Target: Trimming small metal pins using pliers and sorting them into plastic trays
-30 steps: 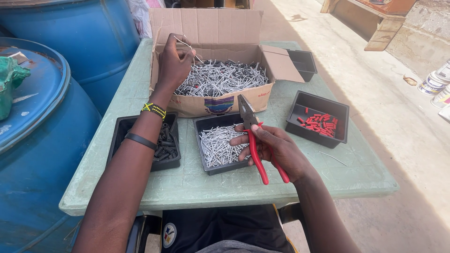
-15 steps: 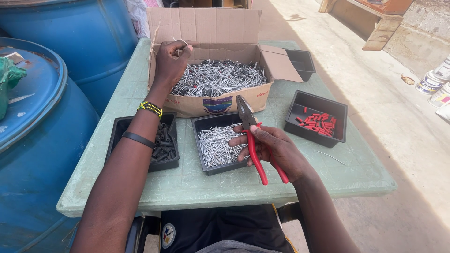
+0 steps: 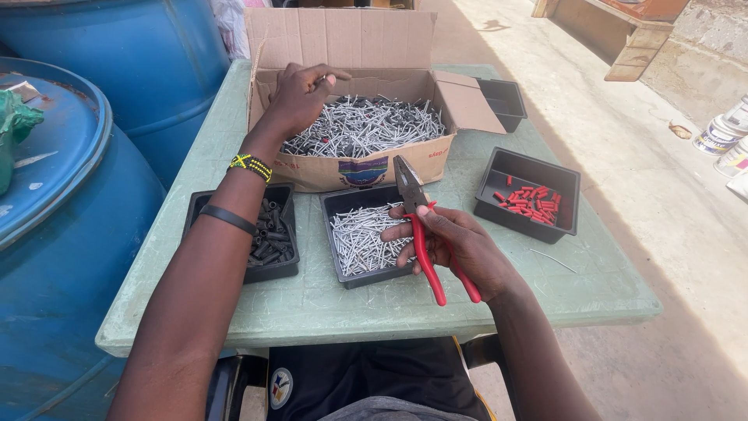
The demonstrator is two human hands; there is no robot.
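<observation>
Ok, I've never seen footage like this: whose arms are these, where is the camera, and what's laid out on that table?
There is no machine: a person wears a camera on the head, looking down at their own arms. The left hand reaches into a cardboard box of grey metal pins. The right hand holds red-handled pliers over a black tray of pins. On the green table are also a tray of dark pieces, a tray of red pieces and another black tray. Blue barrels stand to the left.

Red-handled pliers next to the brown cardboard box of silvery nails, black trays beside it, pale green table, blue barrels left.
</observation>
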